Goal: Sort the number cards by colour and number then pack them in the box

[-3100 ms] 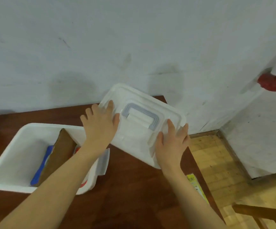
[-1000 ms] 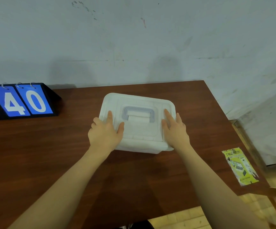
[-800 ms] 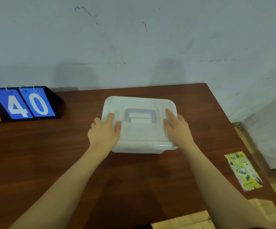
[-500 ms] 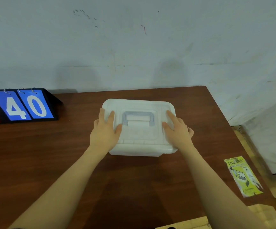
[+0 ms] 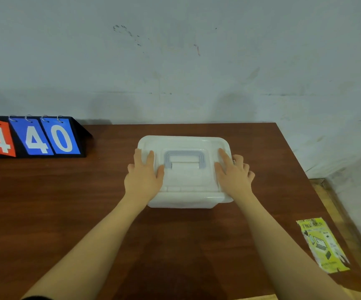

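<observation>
A white plastic box (image 5: 183, 200) stands on the brown table (image 5: 45, 202) with its lid (image 5: 183, 144) on; a grey-blue handle (image 5: 185, 158) lies flat in the lid's middle. My left hand (image 5: 143, 174) lies flat on the lid's left side with its fingers straight. My right hand (image 5: 234, 173) rests on the lid's right side, index finger straight on top, the other fingers bent over the right edge. The box's contents are hidden.
A black flip scoreboard (image 5: 30, 137) stands at the table's back left, showing a red 4 and blue 4 and 0. A yellow leaflet (image 5: 322, 244) lies near the table's right edge. A grey wall rises right behind the table.
The lid went from being carried above the open box to sitting on it. In the last second both hands stay pressed on the lid, shifting only slightly.
</observation>
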Motion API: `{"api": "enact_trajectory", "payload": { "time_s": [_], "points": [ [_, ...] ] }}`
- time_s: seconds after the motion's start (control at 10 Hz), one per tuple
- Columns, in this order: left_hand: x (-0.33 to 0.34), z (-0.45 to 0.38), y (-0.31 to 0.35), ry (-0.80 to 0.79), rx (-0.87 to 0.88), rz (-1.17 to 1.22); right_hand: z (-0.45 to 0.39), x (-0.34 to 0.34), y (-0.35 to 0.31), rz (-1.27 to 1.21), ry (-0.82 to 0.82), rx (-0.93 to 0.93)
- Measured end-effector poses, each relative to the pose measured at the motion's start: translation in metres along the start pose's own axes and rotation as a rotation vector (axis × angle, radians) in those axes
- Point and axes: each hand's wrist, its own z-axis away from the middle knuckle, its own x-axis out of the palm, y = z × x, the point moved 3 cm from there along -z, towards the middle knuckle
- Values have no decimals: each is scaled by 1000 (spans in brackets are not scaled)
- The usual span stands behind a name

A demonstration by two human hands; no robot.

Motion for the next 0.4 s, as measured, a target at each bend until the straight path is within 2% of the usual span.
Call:
{"api": "enact_trajectory", "payload": {
  "time_s": [0.1,0.2,0.3,0.4],
  "points": [
    [-7,-5,-1,36,6,-30,-1,-7,-2,17,7,-19],
    [-10,-4,-4,83,26,-36,-1,-7,-4,75,82,-61],
    [-19,-8,-3,118,35,-46,-3,-18,-14,19,136,-53],
    [-28,-12,5,161,100,-34,-4,-31,-27,-81,187,-134]
  ]
}}
